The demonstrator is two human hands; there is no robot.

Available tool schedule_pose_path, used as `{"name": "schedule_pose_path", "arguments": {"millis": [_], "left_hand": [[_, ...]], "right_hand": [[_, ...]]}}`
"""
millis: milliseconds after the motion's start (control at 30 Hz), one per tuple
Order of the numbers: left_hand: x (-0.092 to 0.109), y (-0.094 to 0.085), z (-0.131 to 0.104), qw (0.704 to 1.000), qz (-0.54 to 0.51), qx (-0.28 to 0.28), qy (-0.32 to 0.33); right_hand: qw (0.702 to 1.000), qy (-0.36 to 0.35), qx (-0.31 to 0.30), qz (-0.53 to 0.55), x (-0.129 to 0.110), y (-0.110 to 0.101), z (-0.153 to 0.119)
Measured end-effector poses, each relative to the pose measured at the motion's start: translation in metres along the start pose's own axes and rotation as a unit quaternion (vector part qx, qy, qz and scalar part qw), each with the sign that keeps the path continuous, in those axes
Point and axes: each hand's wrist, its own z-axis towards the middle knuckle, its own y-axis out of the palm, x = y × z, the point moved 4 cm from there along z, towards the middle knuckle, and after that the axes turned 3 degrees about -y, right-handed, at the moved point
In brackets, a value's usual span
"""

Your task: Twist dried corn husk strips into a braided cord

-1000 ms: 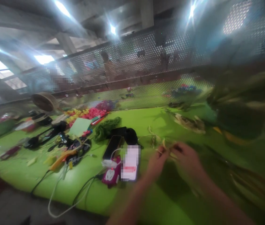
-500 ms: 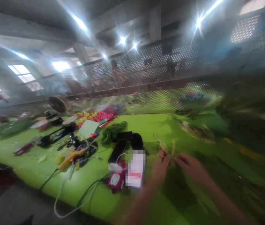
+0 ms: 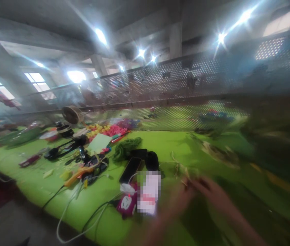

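Both hands meet low on the right over the green table (image 3: 167, 138), blurred by motion. My left hand (image 3: 184, 193) has its fingers closed on a thin pale yellow-green strand (image 3: 178, 164) that sticks up and to the left. Right against it, my right hand (image 3: 207, 186) is closed too, its fingertips at the same strand; whatever is between them is too small to tell. Left of my hands lie a phone with a lit, pixelated screen (image 3: 150, 193), a dark phone (image 3: 130, 169) and a round black object (image 3: 151, 160).
A maroon device (image 3: 127, 205) with cables sits near the front edge. An orange glue gun (image 3: 78, 176), green yarn (image 3: 125, 148), pink and yellow pieces (image 3: 116, 130) and a small fan (image 3: 72, 114) are on the left. Dry leafy strips (image 3: 220, 153) lie at the right, before a perforated screen (image 3: 160, 82).
The view has shifted, so the scene sits slightly lower and further right. My two hands have come together from slightly apart, and the strand between them has moved with them.
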Motion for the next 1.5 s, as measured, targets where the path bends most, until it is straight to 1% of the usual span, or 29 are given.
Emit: {"name": "schedule_pose_path", "arguments": {"millis": [67, 133, 200, 267, 367, 433, 533, 600, 700, 800, 867, 933, 1000, 1167, 1367, 1433, 1500], "left_hand": [[0.002, 0.004, -0.001, 0.998, 0.049, -0.008, 0.025], [0.002, 0.005, -0.003, 0.995, 0.096, -0.004, 0.038], [0.001, 0.005, -0.004, 0.992, 0.118, -0.004, 0.041], [-0.001, 0.005, -0.003, 0.992, 0.120, -0.012, 0.042], [-0.004, 0.005, -0.001, 0.994, 0.104, -0.015, 0.031], [-0.005, 0.005, -0.001, 0.997, 0.077, -0.017, 0.015], [-0.005, 0.007, -0.002, 0.999, 0.035, -0.027, 0.001], [-0.005, 0.008, -0.002, 0.999, 0.017, -0.029, -0.004], [-0.004, 0.009, -0.001, 0.999, -0.015, -0.026, -0.022], [-0.002, 0.006, 0.001, 0.998, -0.046, 0.004, -0.038], [0.000, 0.001, 0.002, 0.996, -0.067, 0.034, -0.039], [-0.001, -0.003, 0.003, 0.993, -0.093, 0.050, -0.047], [-0.003, -0.006, 0.003, 0.990, -0.117, 0.052, -0.058], [-0.007, -0.007, 0.003, 0.989, -0.123, 0.048, -0.064], [-0.012, -0.008, 0.002, 0.984, -0.148, 0.075, -0.071], [-0.009, -0.009, 0.002, 0.984, -0.151, 0.064, -0.066], [-0.003, -0.009, 0.001, 0.986, -0.152, 0.040, -0.054]], "right_hand": [[1.000, 0.004, 0.011, 0.009, 0.000, -0.002, 0.000], [0.999, 0.013, 0.040, -0.013, 0.002, -0.006, 0.000], [0.997, 0.018, 0.062, -0.040, 0.004, -0.008, 0.000], [0.996, 0.013, 0.067, -0.058, 0.007, -0.008, 0.001], [0.994, -0.007, 0.080, -0.069, 0.011, -0.004, 0.000], [0.992, -0.015, 0.103, -0.066, 0.015, 0.000, -0.002], [0.992, -0.010, 0.126, -0.025, 0.018, 0.007, -0.005], [0.990, -0.007, 0.141, 0.003, 0.017, 0.009, -0.007], [0.989, 0.003, 0.150, 0.015, 0.009, 0.006, -0.006], [0.990, 0.008, 0.138, 0.035, 0.000, 0.000, -0.003], [0.994, 0.013, 0.109, 0.028, -0.003, -0.001, -0.002], [0.997, 0.015, 0.068, -0.016, -0.002, 0.000, -0.002], [0.997, 0.009, 0.045, -0.064, 0.000, 0.002, -0.003], [0.993, 0.001, 0.047, -0.108, 0.004, 0.002, -0.006], [0.994, 0.007, 0.047, -0.100, 0.003, 0.003, -0.006], [0.995, 0.006, 0.054, -0.089, 0.001, 0.002, -0.006], [0.997, 0.003, 0.051, -0.055, -0.002, 0.001, -0.005]]}}
